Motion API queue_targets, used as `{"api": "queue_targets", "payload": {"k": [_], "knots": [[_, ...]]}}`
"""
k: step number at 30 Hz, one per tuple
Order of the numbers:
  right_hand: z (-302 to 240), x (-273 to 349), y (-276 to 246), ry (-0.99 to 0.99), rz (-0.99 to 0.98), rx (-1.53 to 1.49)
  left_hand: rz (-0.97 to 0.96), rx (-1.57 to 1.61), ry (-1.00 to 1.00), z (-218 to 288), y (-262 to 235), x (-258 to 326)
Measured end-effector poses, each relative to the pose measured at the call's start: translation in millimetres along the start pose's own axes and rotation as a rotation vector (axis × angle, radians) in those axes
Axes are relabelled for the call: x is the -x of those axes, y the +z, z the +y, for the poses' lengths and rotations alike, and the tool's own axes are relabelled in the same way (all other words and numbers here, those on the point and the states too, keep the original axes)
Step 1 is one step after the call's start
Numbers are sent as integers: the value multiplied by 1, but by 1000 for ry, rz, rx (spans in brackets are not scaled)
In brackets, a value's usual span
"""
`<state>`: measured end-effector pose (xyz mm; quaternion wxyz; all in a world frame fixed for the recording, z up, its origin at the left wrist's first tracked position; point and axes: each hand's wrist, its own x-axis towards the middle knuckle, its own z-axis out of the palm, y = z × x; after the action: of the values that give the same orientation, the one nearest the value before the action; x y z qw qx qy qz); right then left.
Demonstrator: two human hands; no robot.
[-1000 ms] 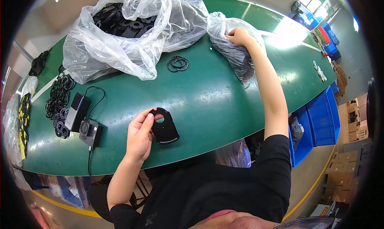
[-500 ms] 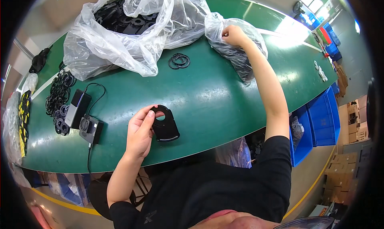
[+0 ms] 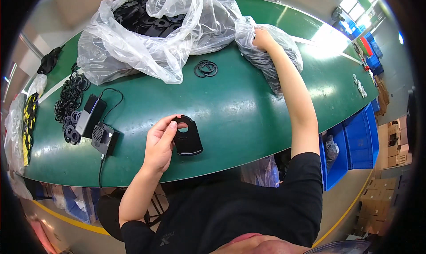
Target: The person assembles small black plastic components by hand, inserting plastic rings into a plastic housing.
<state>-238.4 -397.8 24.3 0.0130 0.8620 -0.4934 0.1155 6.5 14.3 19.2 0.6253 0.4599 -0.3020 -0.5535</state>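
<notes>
left hand (image 3: pixel 159 146) has the flat black plastic plate with the round hole (image 3: pixel 187 137), fingers curled onto its left edge, thumb and forefinger clamped near the hole. plate lies flat on the green tabletop (image 3: pixel 230 107), close in front of my chest, rounded holed end pointing away from me, broad end toward me.

right hand (image 3: pixel 262 39) is way out at full stretch, well apart from the plate, wrist-deep in the mouth of the small clear plastic bag of thin black rubber rings (image 3: pixel 270 54). fingers buried in the film, so i cannot tell whether they're apart or pinched on a ring.

so the gap that matters runs along my right forearm: bag far and to the right, plate near and left of centre. loose cluster of black rings (image 3: pixel 206 68) sits on the tabletop between the two, nearer the bag. big clear bag of black plates (image 3: pixel 146 27) bulges beyond that, far left.
</notes>
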Motion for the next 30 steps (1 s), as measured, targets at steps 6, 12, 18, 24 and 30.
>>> {"api": "queue_targets", "payload": {"k": [6, 12, 18, 24, 30], "knots": [[13, -11, 3, -1, 121, 71, -9, 19, -1, 1, 1, 1], [5, -8, -2, 110, -116, 29, 6, -2, 28, -3, 0, 0], [6, 5, -26, 20, -298, -29, 6, -42, -54, 1, -4, -1], [-2, 30, -55, 24, -241, -42, -63, 44, -85, 0, -4, 0], [-29, 83, -81, 140, 135, -378, -106, 91, -158, 1, -2, 1]]}}
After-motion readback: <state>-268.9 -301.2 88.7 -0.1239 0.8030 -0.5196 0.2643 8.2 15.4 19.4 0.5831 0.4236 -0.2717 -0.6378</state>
